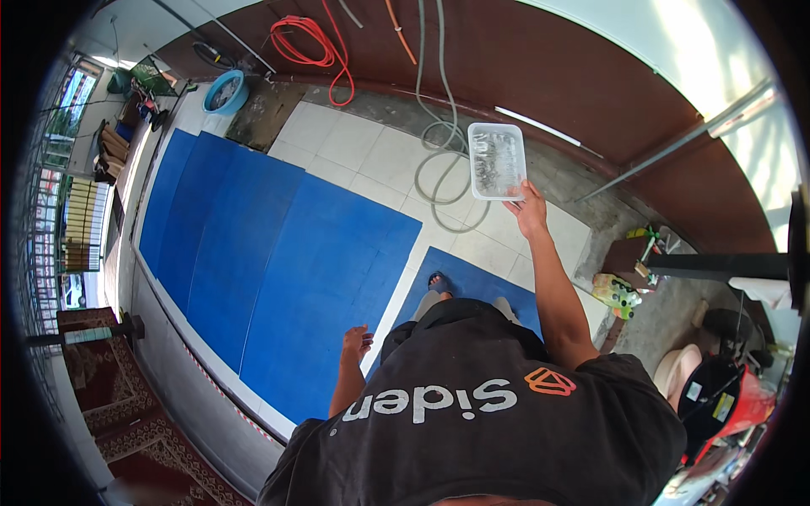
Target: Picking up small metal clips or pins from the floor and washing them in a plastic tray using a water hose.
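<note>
At arm's length, my right hand (530, 203) grips the lower right corner of a clear rectangular plastic container (497, 161). Its base looks ridged or patterned; whether anything small lies inside, I cannot tell. Behind the container, a grey-green hose (436, 201) lies in loose loops on pale floor tiles (373, 152). My left hand (359, 340) hangs low by my left side, holding nothing, its fingers slightly bent and apart, above the edge of the blue mats (297, 253).
Red hose (304, 41) hangs coiled on the brown wall (544, 76). A blue tub (226, 92) stands at the far left corner. Bottles (615, 292) sit on the floor at right, near a slanted metal pole (671, 140). Patterned carpets (120, 405) lie over a ledge at lower left.
</note>
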The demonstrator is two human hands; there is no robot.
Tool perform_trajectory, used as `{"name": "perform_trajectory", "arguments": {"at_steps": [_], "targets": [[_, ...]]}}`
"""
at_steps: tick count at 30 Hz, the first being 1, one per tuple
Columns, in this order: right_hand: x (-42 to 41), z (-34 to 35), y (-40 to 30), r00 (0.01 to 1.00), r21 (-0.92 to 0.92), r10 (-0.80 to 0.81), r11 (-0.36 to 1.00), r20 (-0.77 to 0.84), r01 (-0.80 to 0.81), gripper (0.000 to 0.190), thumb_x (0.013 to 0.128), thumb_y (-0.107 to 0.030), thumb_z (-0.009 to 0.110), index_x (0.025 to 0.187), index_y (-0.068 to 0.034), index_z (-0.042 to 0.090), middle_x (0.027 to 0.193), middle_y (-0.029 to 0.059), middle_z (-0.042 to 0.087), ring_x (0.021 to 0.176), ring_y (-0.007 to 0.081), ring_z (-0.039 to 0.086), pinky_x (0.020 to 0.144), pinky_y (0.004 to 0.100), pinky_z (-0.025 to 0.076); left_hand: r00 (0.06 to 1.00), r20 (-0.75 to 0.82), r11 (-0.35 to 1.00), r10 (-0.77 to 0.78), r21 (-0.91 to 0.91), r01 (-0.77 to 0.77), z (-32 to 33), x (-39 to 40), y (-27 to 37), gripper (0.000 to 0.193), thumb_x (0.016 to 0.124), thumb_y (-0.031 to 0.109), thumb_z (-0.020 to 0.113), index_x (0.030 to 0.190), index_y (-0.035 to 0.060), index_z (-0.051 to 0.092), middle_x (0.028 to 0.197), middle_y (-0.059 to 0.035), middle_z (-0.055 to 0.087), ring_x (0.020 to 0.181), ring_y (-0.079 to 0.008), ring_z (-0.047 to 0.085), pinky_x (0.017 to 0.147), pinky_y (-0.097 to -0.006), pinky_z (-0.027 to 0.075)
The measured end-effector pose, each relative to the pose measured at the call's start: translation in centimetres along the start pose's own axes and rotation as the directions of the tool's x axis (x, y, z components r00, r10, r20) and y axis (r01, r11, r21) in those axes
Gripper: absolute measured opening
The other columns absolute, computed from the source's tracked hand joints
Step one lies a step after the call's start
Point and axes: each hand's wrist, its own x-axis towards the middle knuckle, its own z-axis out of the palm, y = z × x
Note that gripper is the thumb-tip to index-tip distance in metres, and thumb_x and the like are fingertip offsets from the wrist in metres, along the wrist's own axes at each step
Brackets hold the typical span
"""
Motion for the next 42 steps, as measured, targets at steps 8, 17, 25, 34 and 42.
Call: {"name": "perform_trajectory", "arguments": {"at_steps": [8,17,25,34,42], "targets": [[5.9,12.0,2.1,0.991,-0.104,0.055,0.994,0.119,-0.043,0.038,0.106,-0.029,0.052,0.136,-0.004,0.054,0.112,0.0129,0.065,0.105,0.0266,0.066,0.094,0.0469,0.058,0.988,-0.135,0.972,0.075,-0.210,-0.102,-6.1,0.5,2.0,0.031,0.096,0.029,0.068,0.114,0.0050,0.059,0.088,-0.0116,0.069,0.063,-0.0187,0.061,0.048,-0.0323,0.046],[15.0,19.4,2.9,0.990,-0.056,0.073,0.996,0.123,-0.066,0.042,0.106,-0.028,0.053,0.140,-0.004,0.052,0.121,0.0134,0.064,0.108,0.0280,0.065,0.097,0.0480,0.056,0.981,-0.125,0.979,-0.146,-0.164,0.125,-0.1,-1.7,-2.4,0.024,0.098,0.030,0.065,0.104,0.0067,0.063,0.077,-0.0101,0.067,0.059,-0.0194,0.060,0.048,-0.0333,0.044],[21.7,26.7,1.6,0.957,-0.162,0.148,0.981,0.249,-0.110,0.038,0.105,-0.026,0.055,0.136,-0.004,0.054,0.112,0.0113,0.064,0.101,0.0265,0.067,0.092,0.0481,0.059,0.991,-0.090,0.954,0.100,0.291,-0.070,2.6,10.1,-8.7,0.025,0.099,0.033,0.063,0.096,0.0083,0.066,0.071,-0.0075,0.064,0.055,-0.0174,0.056,0.047,-0.0330,0.041],[28.0,32.6,1.8,0.942,-0.217,0.206,0.964,0.263,-0.151,0.041,0.105,-0.027,0.054,0.139,-0.003,0.051,0.121,0.0138,0.064,0.107,0.0279,0.066,0.097,0.0479,0.057,0.960,-0.121,0.956,0.250,0.186,-0.226,6.2,8.4,1.0,0.025,0.098,0.030,0.064,0.096,0.0053,0.066,0.077,-0.0087,0.067,0.057,-0.0198,0.060,0.050,-0.0347,0.044],[30.8,39.8,3.8,0.923,-0.270,0.239,0.950,0.300,-0.158,0.044,0.106,-0.028,0.054,0.141,-0.003,0.049,0.126,0.0135,0.063,0.112,0.0281,0.065,0.096,0.0480,0.057,0.967,-0.254,0.945,0.005,-0.315,-0.088,1.5,12.2,19.0,0.033,0.092,0.035,0.071,0.106,0.0067,0.062,0.091,-0.0097,0.072,0.071,-0.0196,0.066,0.055,-0.0341,0.048]]}}
